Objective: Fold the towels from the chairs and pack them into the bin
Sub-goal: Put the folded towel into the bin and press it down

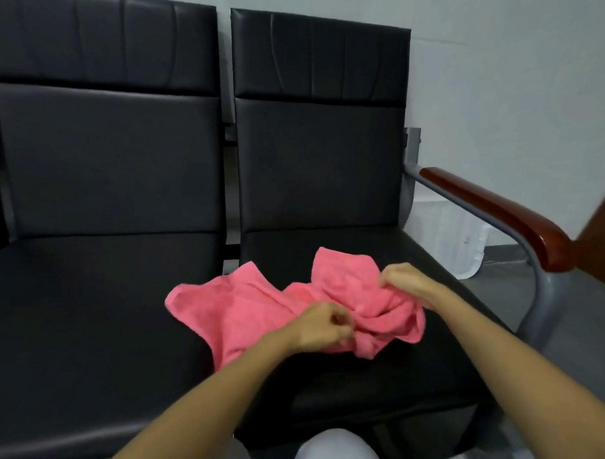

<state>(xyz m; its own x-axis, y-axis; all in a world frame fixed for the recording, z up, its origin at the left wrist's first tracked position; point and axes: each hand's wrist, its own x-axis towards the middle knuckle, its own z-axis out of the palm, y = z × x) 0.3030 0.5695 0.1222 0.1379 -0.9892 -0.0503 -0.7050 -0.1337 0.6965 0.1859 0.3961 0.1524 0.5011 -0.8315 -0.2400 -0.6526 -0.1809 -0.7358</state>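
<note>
The left chair (101,160) is black and padded, and one corner of the pink towel (243,306) lies on its seat. The crumpled towel bridges the gap onto the seat of the right chair (317,168). The left forearm reaches in from below, and the left hand (320,327) rests on the towel's near edge with its fingers curled and pinching the cloth. The right arm comes in from the lower right, and the right hand (407,282) grips a bunched fold at the towel's far right, knuckles up. Further right is a wooden armrest (500,215). Behind it stands a pale white container (465,235), possibly the bin, though it is too blurred to be sure.
</note>
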